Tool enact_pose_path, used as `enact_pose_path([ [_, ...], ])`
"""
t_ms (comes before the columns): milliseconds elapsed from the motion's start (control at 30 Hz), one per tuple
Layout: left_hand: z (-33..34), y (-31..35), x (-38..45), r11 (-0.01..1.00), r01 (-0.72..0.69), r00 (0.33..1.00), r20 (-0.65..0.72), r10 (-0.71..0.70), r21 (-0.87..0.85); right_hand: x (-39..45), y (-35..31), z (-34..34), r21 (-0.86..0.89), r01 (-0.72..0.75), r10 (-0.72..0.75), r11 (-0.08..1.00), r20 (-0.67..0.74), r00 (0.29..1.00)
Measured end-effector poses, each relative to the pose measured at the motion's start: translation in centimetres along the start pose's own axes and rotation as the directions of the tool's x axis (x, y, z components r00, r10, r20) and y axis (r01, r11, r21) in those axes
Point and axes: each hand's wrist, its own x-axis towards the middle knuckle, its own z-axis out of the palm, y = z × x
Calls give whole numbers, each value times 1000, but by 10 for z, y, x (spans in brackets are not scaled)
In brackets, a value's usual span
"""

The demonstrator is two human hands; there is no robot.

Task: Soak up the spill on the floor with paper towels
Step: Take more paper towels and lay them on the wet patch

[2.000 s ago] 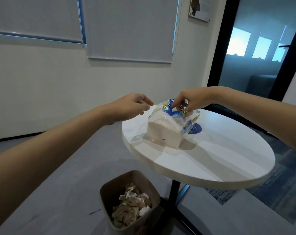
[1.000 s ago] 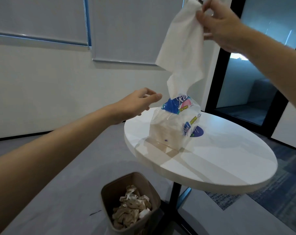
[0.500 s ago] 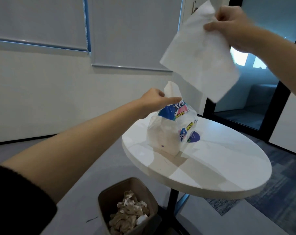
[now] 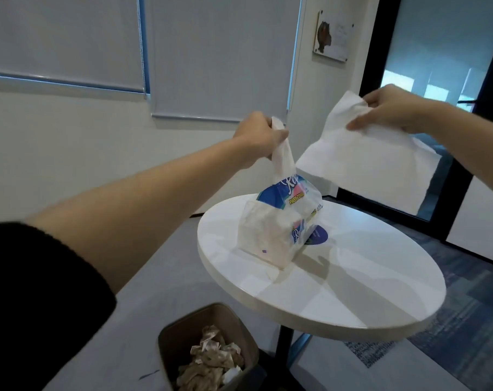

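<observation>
Left arm (image 4: 143,204): black sleeve (image 4: 33,300) pushed up above elbow, forearm bare. Right arm (image 4: 471,136): bare, no sleeve visible.

Landmark: round white table (image 4: 352,292). On its far-left part, paper towel pack (image 4: 279,230), filling that side. Rising from the pack's top, a towel (image 4: 280,153) pinched in the left hand (image 4: 258,136), blocking the air straight above the pack. Above the table's far edge, a loose sheet (image 4: 364,165) hanging from the right hand (image 4: 389,111), curtaining the approach from behind. Between sheet and pinched towel, only a narrow gap. Near and right parts of the tabletop bare, open from above. Below the table's near-left edge, brown bin (image 4: 166,342) of crumpled paper, beside the black pedestal (image 4: 285,345). Left of the table, open grey floor (image 4: 160,263).
</observation>
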Motion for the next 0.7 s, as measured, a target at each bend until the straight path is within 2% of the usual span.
enact_pose_path([
  [67, -4, 15, 5, 995, 55, 998, -13, -57, -86, -2, 0, 6, -61, 7, -5, 998, 26, 1000],
  [200, -16, 33, 17, 952, 129, 987, -55, -150, -279, 0, -4, 7, -58, 20, -21, 998, -17, 1000],
  [433, -38, 44, 23, 853, 80, 969, -160, -187, -516, 10, -25, 4, 20, -8, 9, 1000, -79, 997],
  [700, -57, 47, 28, 840, 27, 913, -329, -242, -542, 11, -59, 8, 107, -50, 61, 993, -103, 993],
])
